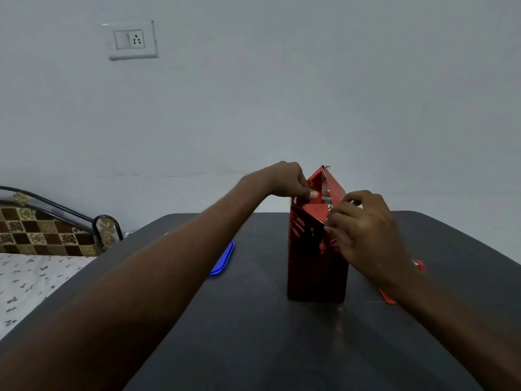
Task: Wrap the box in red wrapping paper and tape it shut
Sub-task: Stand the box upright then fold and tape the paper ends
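A box wrapped in shiny red paper (314,263) stands upright on the dark table (253,334). Its top end is open, with a pointed paper flap (328,183) sticking up at the back. My left hand (290,180) pinches the paper at the top left edge. My right hand (363,232) presses and pinches the folded paper at the top right corner. The box itself is hidden under the paper.
A blue flat object (224,259) lies on the table left of the box, partly behind my left forearm. A red object (417,266) shows behind my right wrist. A bed (36,266) stands to the left of the table, and a wall socket (132,39) is above.
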`<state>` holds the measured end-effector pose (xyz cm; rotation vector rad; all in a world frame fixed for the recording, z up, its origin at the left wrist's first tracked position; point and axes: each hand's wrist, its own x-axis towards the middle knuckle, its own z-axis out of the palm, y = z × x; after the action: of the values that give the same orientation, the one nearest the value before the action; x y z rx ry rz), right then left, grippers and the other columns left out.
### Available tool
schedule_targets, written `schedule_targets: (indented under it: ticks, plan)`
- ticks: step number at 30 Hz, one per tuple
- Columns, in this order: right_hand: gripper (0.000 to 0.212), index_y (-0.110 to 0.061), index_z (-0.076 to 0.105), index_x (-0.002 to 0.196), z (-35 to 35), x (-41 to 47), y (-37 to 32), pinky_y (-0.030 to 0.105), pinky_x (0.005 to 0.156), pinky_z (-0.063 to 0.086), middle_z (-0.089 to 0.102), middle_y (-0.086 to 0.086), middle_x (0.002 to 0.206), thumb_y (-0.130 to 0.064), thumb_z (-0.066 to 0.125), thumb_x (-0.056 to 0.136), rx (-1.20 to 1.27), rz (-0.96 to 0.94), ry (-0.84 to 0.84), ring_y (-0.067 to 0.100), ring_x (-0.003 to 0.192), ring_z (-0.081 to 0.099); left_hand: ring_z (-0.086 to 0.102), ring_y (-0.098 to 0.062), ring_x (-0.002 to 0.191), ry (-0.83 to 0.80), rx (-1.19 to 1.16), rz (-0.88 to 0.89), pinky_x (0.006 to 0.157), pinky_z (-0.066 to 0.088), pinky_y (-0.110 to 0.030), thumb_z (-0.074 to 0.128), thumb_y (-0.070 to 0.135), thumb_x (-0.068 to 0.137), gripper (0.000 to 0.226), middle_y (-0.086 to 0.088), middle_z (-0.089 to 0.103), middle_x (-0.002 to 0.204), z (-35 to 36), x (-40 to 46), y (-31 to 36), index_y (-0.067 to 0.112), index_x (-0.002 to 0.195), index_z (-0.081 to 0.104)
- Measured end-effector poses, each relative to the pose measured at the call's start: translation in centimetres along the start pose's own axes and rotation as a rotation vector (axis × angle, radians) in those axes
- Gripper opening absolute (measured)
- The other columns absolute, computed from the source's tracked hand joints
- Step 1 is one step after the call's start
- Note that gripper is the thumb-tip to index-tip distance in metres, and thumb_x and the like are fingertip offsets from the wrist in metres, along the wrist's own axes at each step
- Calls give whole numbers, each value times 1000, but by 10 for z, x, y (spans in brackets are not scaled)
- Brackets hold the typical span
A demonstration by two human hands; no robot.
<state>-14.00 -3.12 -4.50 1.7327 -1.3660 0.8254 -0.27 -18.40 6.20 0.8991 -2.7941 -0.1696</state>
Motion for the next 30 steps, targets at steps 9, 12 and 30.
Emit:
schedule_targets:
  ticks: [9,12,30]
  plan:
    - [13,-8,79,92,4,-7,-1,42,85,43,75,7,95,-17,75,83,-51,23,36,33,100,61,60,-13,107,-22,-16,-8,91,49,-30,72,58,78,51,3,69,116,2,-7,4,23,115,74]
    - [15,-6,77,98,-1,-5,-3,39,85,40,74,9,99,-16,73,87,-60,30,126,35,99,61,59,-13,105,4,-21,-11,89,47,-29,73,59,76,50,1,69,113,4,-9,2,25,113,75]
    - [14,-10,55,74,10,-21,73,28,60,41,59,7,73,-16,65,82,-146,885,-459,33,80,65,53,-7,98,69,-171,-13,74,39,-18,77,54,75,47,2,69,115,14,-13,-4,25,111,76]
